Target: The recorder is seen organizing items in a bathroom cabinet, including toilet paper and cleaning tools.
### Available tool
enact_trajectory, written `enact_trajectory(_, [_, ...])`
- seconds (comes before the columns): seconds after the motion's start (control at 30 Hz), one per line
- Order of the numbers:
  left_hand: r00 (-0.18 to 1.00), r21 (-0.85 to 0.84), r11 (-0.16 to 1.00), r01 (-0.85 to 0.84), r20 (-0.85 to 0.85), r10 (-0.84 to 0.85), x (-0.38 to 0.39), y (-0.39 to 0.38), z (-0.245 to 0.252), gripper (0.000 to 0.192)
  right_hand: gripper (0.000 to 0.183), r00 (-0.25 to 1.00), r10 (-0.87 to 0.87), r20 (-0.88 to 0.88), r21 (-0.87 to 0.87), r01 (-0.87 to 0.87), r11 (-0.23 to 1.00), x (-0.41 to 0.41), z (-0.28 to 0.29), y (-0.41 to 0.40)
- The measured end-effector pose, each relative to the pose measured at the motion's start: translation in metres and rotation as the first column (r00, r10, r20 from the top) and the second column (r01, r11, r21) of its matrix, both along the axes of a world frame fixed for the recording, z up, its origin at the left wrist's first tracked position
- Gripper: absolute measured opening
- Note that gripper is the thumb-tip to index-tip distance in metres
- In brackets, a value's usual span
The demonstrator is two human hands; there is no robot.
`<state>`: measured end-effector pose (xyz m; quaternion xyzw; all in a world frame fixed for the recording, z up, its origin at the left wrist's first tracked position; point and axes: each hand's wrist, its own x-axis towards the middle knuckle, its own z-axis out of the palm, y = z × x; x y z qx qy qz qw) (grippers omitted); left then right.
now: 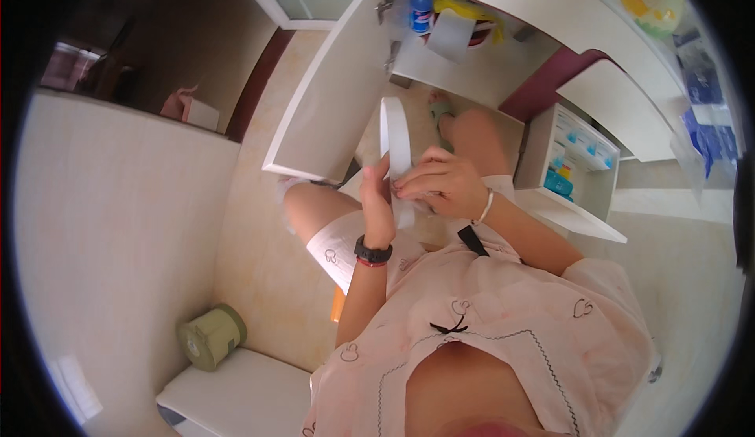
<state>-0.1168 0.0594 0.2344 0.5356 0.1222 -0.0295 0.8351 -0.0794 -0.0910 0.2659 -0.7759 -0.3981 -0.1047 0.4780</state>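
Observation:
A white round shallow object (400,136), perhaps a lid or a ring, stands nearly edge-on in front of my lap. My left hand (378,204) grips its near left side, thumb and fingers pointing up along it. From the other side, the bent fingers of my right hand (445,183) close on its rim. Something pale and blurred shows under the right fingers; I cannot tell what it is. The lower part of the round object is partly hidden by my hands.
An open cabinet door (336,83) stands ahead. Inside are a blue bottle (421,11) with a red cap and a yellow cloth or bag (460,6). To the right, an open drawer (596,201) holds several small packages. A green bin (212,336) stands at lower left.

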Motion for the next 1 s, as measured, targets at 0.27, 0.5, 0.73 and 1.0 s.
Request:
enact_trajectory(0.27, [0.988,-0.033,0.989,0.144,0.060,-0.142,-0.015,-0.007,-0.007,0.075,0.016,0.978,-0.207,0.021,0.097,0.204,0.974,0.038,0.008,-0.010])
enact_trajectory(0.5, [0.982,0.080,0.989,0.121,0.139,-0.131,-0.012,0.000,-0.012,0.069,0.018,0.993,-0.099,0.071,-0.014,0.100,0.995,-0.003,0.007,-0.005])
enact_trajectory(0.73, [0.960,0.140,0.968,0.207,0.160,-0.229,-0.029,-0.013,0.019,0.043,0.011,0.970,-0.181,-0.163,0.116,0.201,0.973,0.041,0.038,-0.019])
enact_trajectory(1.0, [0.873,0.262,0.914,0.310,0.303,-0.382,-0.038,-0.013,0.029,0.034,0.012,0.845,-0.190,-0.500,0.158,0.305,0.939,0.077,0.015,-0.041])
